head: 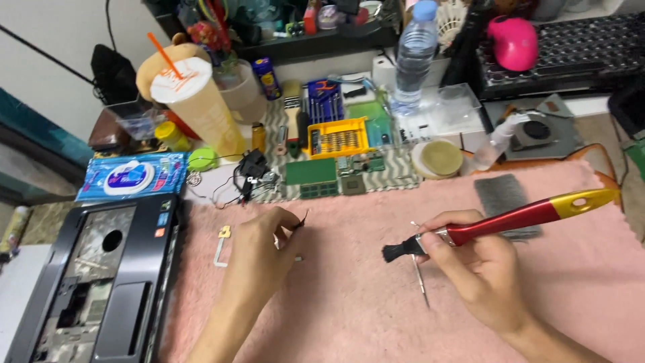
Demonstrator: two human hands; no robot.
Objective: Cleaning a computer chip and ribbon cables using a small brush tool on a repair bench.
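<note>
On pink mat, mid-desk: right hand closed around a brush w/ red handle + yellow end, gripped near the ferrule. Brush long axis runs from black bristles at lower left up to the yellow tip at upper right, shallow tilt, so bristles point toward the left hand. Thin metal tool, prob tweezers or a pick, also sits under the right fingers, pointing down toward the near edge; can't tell if it's gripped or just lying on the mat. Left hand lies left of the bristles, clear gap between, fingers pinched shut on a small dark part w/ a thin tail sticking up past the fingertips; too small to ID. So the part is up-left of the bristle tip, roughly on the brush axis extended; right hand holds the brush, left holds the part, neither touching the other. Small white L-shaped bracket lies on the mat just left of the left hand, not touched. Opened laptop base sits off the mat's left edge. Behind the hands, well apart: green circuit boards, yellow bit tray, water bottle, lidded drink cup w/ straw, wipes pack, grey mesh piece near the brush handle.
</note>
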